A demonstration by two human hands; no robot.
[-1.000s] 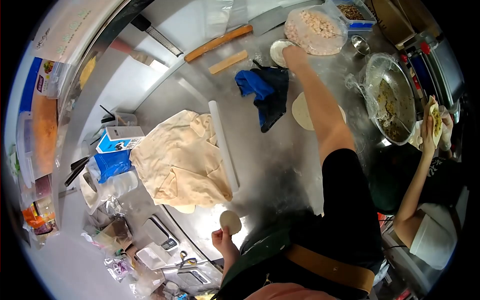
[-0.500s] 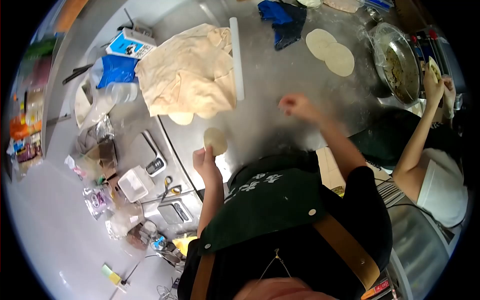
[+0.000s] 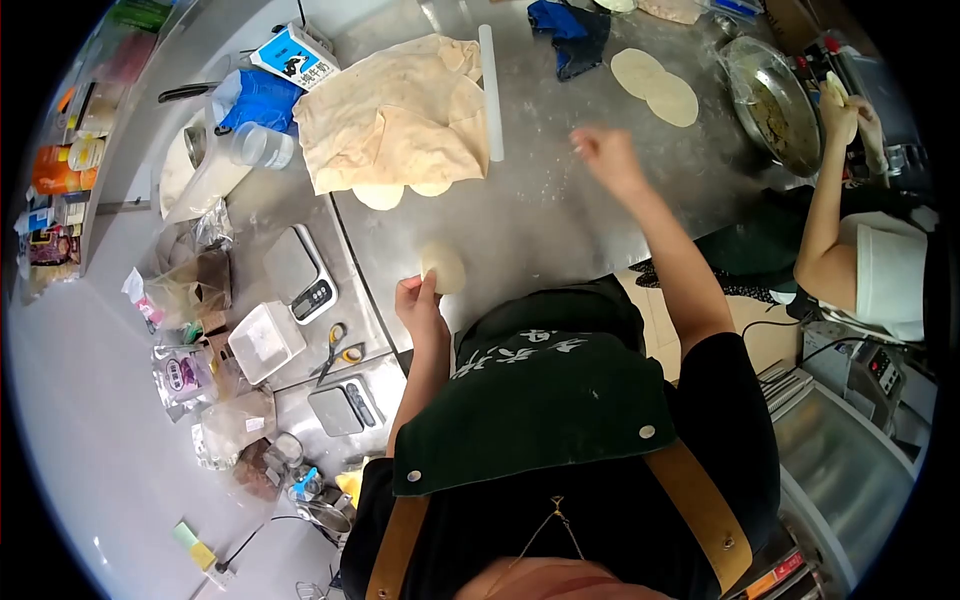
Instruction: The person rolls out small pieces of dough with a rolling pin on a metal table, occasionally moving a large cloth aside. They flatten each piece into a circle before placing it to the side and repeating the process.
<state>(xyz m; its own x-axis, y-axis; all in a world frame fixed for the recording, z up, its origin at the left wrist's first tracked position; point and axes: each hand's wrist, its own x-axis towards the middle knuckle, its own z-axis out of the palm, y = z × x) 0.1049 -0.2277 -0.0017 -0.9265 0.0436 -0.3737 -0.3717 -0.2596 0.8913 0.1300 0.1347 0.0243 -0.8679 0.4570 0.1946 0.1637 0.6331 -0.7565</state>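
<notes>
My left hand (image 3: 422,303) pinches the edge of a thin, round dough wrapper (image 3: 445,265) between thumb and fingers, holding it low over the steel worktop (image 3: 540,235) near my apron. My right hand (image 3: 610,160) is raised over the worktop, fingers curled in together; whatever may be in them is hidden. White specks dot the steel beside it. Ahead of my left hand, a cream cloth (image 3: 395,120) covers more dough rounds, and a few edges (image 3: 378,197) poke out at its near side. Along the cloth's right edge lies a white rolling pin (image 3: 491,95).
Two overlapping dough rounds (image 3: 671,98) lie farther right. Beyond them is a steel bowl (image 3: 808,125) with filling, where a co-worker's hands (image 3: 840,112) hold dough. At left are a kitchen scale (image 3: 312,285), scissors (image 3: 335,350), a white tub (image 3: 265,342) and a milk carton (image 3: 293,55).
My right hand has moved slightly up and right over the worktop. My left hand keeps hold of the wrapper, which has shifted slightly right. The whole view has tilted a little.
</notes>
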